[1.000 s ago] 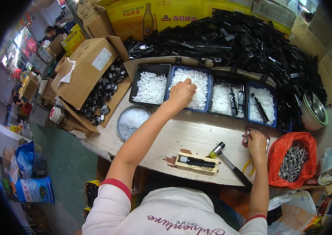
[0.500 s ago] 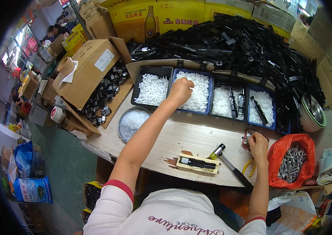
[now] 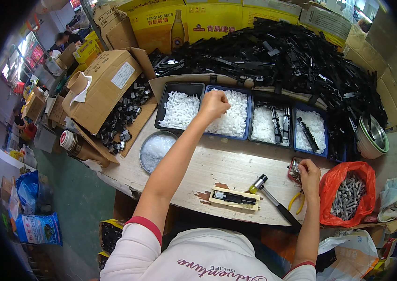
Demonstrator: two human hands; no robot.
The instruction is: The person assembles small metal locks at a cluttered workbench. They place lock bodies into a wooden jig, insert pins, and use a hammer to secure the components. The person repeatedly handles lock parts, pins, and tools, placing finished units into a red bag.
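Note:
My left hand (image 3: 215, 105) is over the blue bin (image 3: 226, 136) of small white plastic pieces (image 3: 237, 112), with its fingers drawn together. Whatever is in its fingertips is hidden. At the right, my right hand (image 3: 310, 174) is pinched closed at the edge of a small red box (image 3: 294, 169) of tiny metal parts. I cannot make out what it holds. Between my arms a black, narrow mechanism (image 3: 234, 197) lies in a pale fixture block (image 3: 254, 206) on the table. Next to it lies a hammer (image 3: 273, 199) with a black grip, and yellow-handled pliers (image 3: 296, 202) lie below my right hand.
Other bins hold white pieces, including a black bin (image 3: 179, 107) at the left. A metal bowl (image 3: 156, 150) stands nearer. Black mechanisms (image 3: 273, 56) are heaped behind the bins. A red bag (image 3: 326, 206) of metal parts stands right; a cardboard box (image 3: 100, 89) leans left.
My left hand has shifted slightly toward the far side of the bin. My right hand has moved a little rightward from the middle of the red box. The fixture block stays put.

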